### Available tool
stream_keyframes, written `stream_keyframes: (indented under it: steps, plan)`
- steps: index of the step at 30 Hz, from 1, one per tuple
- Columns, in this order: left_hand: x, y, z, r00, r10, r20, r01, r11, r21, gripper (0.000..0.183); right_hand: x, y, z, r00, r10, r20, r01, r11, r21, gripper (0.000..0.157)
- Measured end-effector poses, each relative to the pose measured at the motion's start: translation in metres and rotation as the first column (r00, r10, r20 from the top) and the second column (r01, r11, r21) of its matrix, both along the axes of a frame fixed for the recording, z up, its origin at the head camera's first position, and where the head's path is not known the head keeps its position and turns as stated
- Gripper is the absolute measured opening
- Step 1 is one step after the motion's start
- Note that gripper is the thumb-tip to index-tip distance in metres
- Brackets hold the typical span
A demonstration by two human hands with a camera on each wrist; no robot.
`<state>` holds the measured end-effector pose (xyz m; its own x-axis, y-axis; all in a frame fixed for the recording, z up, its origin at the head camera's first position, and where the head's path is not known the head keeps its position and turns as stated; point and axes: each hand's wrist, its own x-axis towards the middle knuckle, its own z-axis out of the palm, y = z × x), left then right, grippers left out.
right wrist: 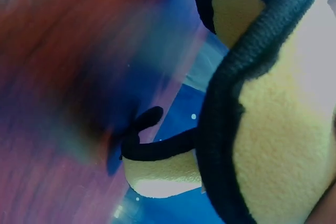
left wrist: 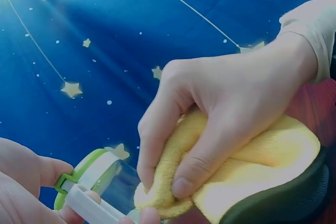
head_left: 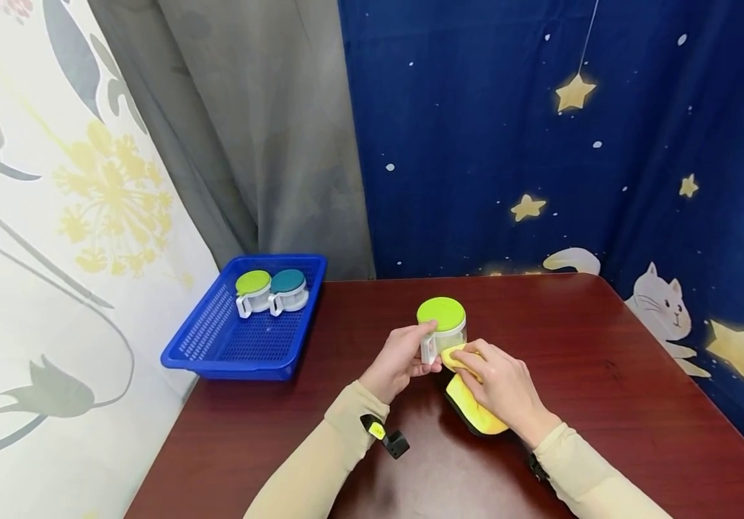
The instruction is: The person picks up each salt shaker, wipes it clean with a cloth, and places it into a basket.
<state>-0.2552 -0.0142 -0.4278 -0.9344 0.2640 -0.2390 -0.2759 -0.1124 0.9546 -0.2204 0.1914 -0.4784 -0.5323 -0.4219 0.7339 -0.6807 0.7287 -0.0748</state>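
Note:
My left hand (head_left: 401, 360) holds a clear seasoning jar (head_left: 453, 337) with a green lid (head_left: 441, 313) and a white handle, above the table. Its thumb lies at the lid's edge and its fingers pass around the handle side. A yellow cloth (head_left: 476, 409) with a dark border is pinched in my right hand (head_left: 507, 383), its bunched part against the jar's side. The left wrist view shows the cloth (left wrist: 262, 163) folded between right thumb and fingers, right at the jar's clear wall (left wrist: 118, 184). In the right wrist view the cloth (right wrist: 283, 145) hides most of that hand.
A blue plastic basket (head_left: 216, 364) stands at the table's left back. Inside it are a green-lidded jar (head_left: 255, 292) and a teal-lidded jar (head_left: 289, 290), side by side. The dark red table (head_left: 249, 447) reaches back to grey and blue curtains (head_left: 463, 144).

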Motion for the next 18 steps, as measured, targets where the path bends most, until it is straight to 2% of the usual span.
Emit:
stream_keyframes:
  steps: [4,9,18]
  plan:
    - [0.001,-0.001,-0.001,1.000,0.002,-0.006,-0.002,1.000,-0.002,0.047,0.000,0.000,-0.004,1.000,0.001,-0.003,-0.001,1.000,-0.002,0.036]
    - [0.005,-0.004,-0.002,0.999,0.031,-0.015,-0.031,0.999,-0.010,0.044,-0.004,-0.005,-0.002,0.998,0.024,-0.064,-0.028,0.997,-0.065,0.035]
    - [0.008,-0.009,-0.006,0.997,0.067,-0.024,-0.067,0.998,-0.013,0.044,-0.014,-0.017,0.030,0.988,0.007,-0.154,-0.049,0.962,-0.269,0.033]
